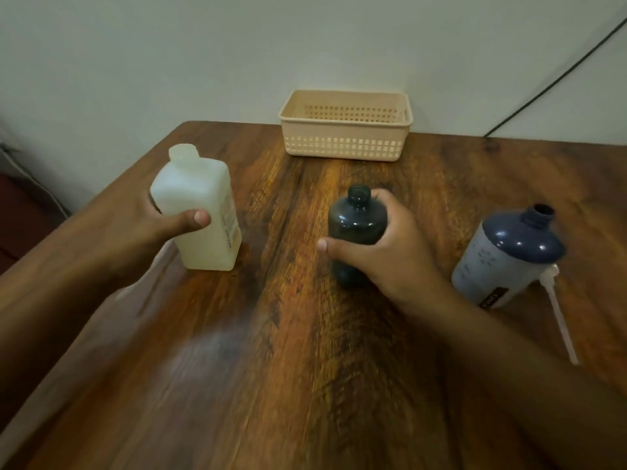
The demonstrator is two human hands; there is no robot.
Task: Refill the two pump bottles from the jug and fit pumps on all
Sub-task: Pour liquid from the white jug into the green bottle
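Observation:
My left hand (159, 225) grips a white translucent square jug (200, 205) with an open neck, standing on the wooden table (298, 351) at the left. My right hand (383, 245) holds a small dark round bottle (356, 222) with no cap, at the table's middle. A larger blue and grey bottle (505, 256), also uncapped, stands at the right. Beside it lies a white pump (556, 307) with its long tube pointing toward me; its head is partly hidden behind that bottle.
A beige perforated plastic basket (346, 144) sits at the table's far edge against the wall. A dark cable (556, 76) runs down the wall at the far right. The table's left edge runs diagonally close to my left arm.

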